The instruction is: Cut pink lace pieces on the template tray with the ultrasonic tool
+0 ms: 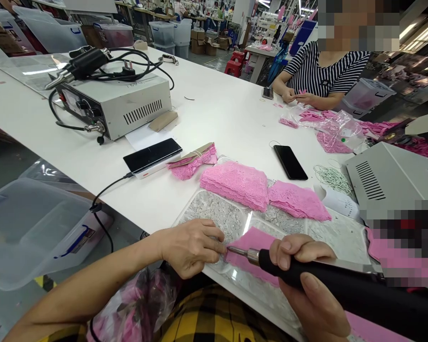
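My right hand (pixel 308 266) grips a thick black handpiece (pixel 345 285) with a narrow metal tip. That tip meets the left edge of a flat pink fabric piece (pixel 253 244), right beside the fingers of my left hand (pixel 196 244). My left fingers are pinched together at this edge of the fabric. Under the fabric lies a grey marbled board (pixel 219 213) with a clear cover. Beyond it sit a thick stack of pink lace pieces (pixel 235 183) and a smaller pink stack (pixel 299 199). A banded pink lace bundle (pixel 194 161) rests to their left.
A control box (pixel 128 104) carries another black handpiece (pixel 89 64). Two phones (pixel 153 154) (pixel 290 161) lie on the white table. At right stand a second box (pixel 395 180) and green rubber bands (pixel 331 178). Across sits a person (pixel 324 71) handling pink pieces.
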{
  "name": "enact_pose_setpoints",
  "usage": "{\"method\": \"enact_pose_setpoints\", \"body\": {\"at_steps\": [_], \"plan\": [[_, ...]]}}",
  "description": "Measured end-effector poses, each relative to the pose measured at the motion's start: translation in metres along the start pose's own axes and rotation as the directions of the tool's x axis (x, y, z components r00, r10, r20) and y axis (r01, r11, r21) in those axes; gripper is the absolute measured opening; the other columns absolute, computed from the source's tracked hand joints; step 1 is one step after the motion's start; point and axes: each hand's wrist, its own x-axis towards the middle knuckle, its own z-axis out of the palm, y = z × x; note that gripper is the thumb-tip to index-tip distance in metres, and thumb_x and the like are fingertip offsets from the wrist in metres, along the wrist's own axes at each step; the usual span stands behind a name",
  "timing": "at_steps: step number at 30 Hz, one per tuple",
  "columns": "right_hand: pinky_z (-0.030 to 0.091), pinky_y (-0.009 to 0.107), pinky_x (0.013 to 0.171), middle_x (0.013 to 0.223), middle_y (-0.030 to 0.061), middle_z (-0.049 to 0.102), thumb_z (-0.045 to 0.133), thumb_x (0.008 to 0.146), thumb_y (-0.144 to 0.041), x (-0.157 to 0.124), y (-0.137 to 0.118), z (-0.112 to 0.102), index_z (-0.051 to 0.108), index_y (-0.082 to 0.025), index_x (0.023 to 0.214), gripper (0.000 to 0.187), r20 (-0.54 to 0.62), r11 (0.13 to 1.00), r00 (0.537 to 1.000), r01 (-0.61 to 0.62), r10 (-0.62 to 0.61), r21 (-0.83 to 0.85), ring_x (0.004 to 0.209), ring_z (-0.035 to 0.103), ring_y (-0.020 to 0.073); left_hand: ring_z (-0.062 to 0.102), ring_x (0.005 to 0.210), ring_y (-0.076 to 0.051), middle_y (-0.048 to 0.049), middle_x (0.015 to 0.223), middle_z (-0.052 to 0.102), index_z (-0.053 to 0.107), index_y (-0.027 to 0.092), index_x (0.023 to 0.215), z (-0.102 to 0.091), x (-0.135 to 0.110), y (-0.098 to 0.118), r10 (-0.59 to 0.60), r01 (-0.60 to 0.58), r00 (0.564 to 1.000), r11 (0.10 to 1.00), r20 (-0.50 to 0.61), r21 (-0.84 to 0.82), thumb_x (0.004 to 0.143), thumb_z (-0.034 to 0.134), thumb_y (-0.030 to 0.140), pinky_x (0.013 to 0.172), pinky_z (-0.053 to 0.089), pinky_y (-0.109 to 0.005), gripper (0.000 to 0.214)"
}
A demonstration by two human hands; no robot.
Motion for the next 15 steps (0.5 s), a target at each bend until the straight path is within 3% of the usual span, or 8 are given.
{"method": "enact_pose_setpoints", "body": {"at_steps": [4, 7, 10, 15], "plan": [[0.05, 0.03, 0.051, 0.081, 0.0004, 0.055, 0.062, 0.081, -0.03, -0.001, 0.002, 0.001, 0.061, -0.022, 0.086, 0.01, 0.039, 1.0, 0.999, -0.001, 0.001, -0.004, 0.054, 0.052, 0.0089, 0.06, 0.091, -0.024, -0.0078, 0.103, 0.072, 0.058, 0.021, 0.077, -0.001, 0.0, 0.001, -0.018, 0.019, 1.0, 1.0, 0.021, -0.02, 0.063, 0.045, 0.011, 0.075, 0.045, -0.039, 0.021], [0.048, 0.03, 0.052, 0.081, 0.0006, 0.055, 0.061, 0.079, -0.029, 0.002, 0.002, -0.005, 0.061, -0.022, 0.087, 0.01, 0.0, 1.0, 1.0, 0.012, -0.012, 0.02, 0.055, 0.052, 0.0094, 0.061, 0.089, -0.023, -0.009, 0.101, 0.072, 0.059, 0.02, 0.081, -0.003, 0.001, 0.002, -0.011, 0.011, 1.0, 0.999, -0.013, -0.035, 0.066, 0.045, 0.011, 0.076, 0.046, -0.039, 0.022], [0.047, 0.03, 0.053, 0.08, 0.0011, 0.054, 0.06, 0.076, -0.027, 0.011, -0.003, -0.023, 0.061, -0.021, 0.085, 0.011, -0.137, 0.998, 0.988, 0.068, -0.066, 0.004, 0.056, 0.051, 0.01, 0.061, 0.089, -0.023, -0.0095, 0.097, 0.072, 0.058, 0.019, 0.089, -0.006, 0.002, 0.004, -0.013, 0.009, 0.997, 0.998, -0.07, -0.06, 0.07, 0.043, 0.011, 0.077, 0.047, -0.038, 0.025], [0.045, 0.03, 0.053, 0.078, 0.0015, 0.055, 0.056, 0.069, -0.02, 0.023, -0.014, -0.06, 0.063, -0.019, 0.078, 0.011, -0.326, 0.98, 0.925, 0.168, -0.194, -0.106, 0.056, 0.051, 0.01, 0.062, 0.092, -0.022, -0.0088, 0.101, 0.072, 0.058, 0.017, 0.105, -0.005, 0.015, 0.001, -0.086, 0.088, 0.991, 0.996, -0.099, 0.013, 0.079, 0.042, 0.006, 0.082, 0.047, -0.036, 0.031]]}}
